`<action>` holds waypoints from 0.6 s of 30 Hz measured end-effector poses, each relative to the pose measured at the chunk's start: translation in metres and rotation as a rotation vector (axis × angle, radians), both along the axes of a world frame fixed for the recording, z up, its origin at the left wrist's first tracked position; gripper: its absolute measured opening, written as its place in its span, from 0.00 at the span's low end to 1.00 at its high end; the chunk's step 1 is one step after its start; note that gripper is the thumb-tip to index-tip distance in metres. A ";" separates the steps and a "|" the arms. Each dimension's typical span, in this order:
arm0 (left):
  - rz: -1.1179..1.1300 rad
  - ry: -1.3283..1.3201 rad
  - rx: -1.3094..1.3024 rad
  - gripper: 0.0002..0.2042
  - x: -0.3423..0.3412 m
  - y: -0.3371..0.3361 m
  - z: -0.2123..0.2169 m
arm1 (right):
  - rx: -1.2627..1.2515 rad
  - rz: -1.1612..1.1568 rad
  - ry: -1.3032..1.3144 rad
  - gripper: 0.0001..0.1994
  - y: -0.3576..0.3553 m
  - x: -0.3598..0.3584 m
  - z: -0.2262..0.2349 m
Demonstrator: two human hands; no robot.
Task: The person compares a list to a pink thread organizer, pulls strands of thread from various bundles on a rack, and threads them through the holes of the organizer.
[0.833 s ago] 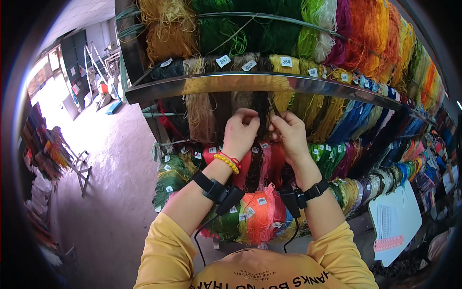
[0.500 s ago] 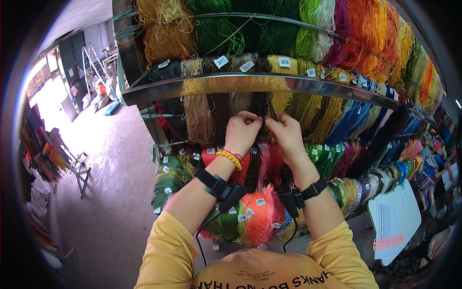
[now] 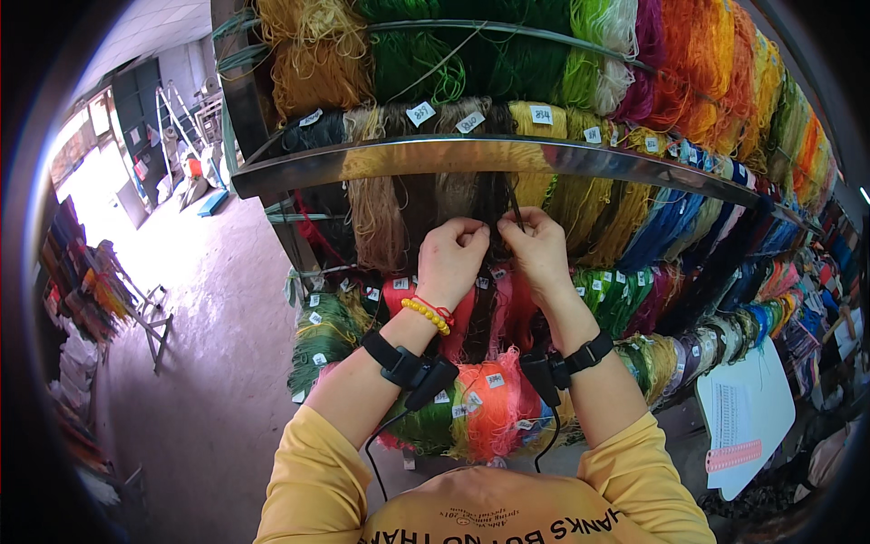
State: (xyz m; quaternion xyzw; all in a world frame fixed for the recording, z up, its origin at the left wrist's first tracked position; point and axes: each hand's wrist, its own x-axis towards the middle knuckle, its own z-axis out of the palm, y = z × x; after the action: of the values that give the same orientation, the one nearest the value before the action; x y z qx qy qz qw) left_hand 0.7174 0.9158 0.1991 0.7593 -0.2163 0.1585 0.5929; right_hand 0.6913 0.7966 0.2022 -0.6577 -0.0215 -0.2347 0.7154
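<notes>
In front of a rack of hanging thread skeins, my left hand [image 3: 453,261] is raised with thumb and fingers pinched. Whatever lies in that pinch is too small to make out. My right hand [image 3: 537,254], a little to its right, pinches a dark thread strand [image 3: 514,201] that runs up toward the metal rail [image 3: 435,156]. Between and behind the hands hang dark brown skeins [image 3: 494,195]. A yellow skein [image 3: 533,193] hangs just right of them, and a tan skein [image 3: 376,222] to the left. Red and pink skeins [image 3: 497,313] show below the hands.
The curved rail crosses above my hands. Labelled skeins in many colours fill the rows; an orange bundle [image 3: 485,408] is nearest me. A white board with a paper sheet [image 3: 748,412] stands at right. Another thread rack [image 3: 100,290] stands across the floor [image 3: 199,363] at left.
My hands have drawn slightly apart, the left one moving a little left and down. The right hand still pinches the dark strand, and the view has shifted slightly.
</notes>
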 end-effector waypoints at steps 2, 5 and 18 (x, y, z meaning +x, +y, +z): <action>0.031 0.008 -0.030 0.09 -0.003 0.002 0.000 | 0.066 0.000 -0.029 0.09 0.002 -0.002 0.002; 0.036 -0.062 -0.023 0.08 -0.006 0.005 -0.003 | 0.035 0.071 -0.024 0.08 0.003 -0.002 0.001; -0.229 0.042 -0.239 0.10 0.013 -0.001 0.006 | 0.125 0.118 0.010 0.07 0.000 -0.009 0.005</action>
State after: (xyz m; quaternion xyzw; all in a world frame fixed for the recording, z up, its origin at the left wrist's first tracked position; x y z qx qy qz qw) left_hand 0.7306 0.9149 0.2053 0.6571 -0.2684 0.0986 0.6974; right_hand 0.6822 0.7964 0.2069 -0.6104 -0.0419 -0.1898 0.7679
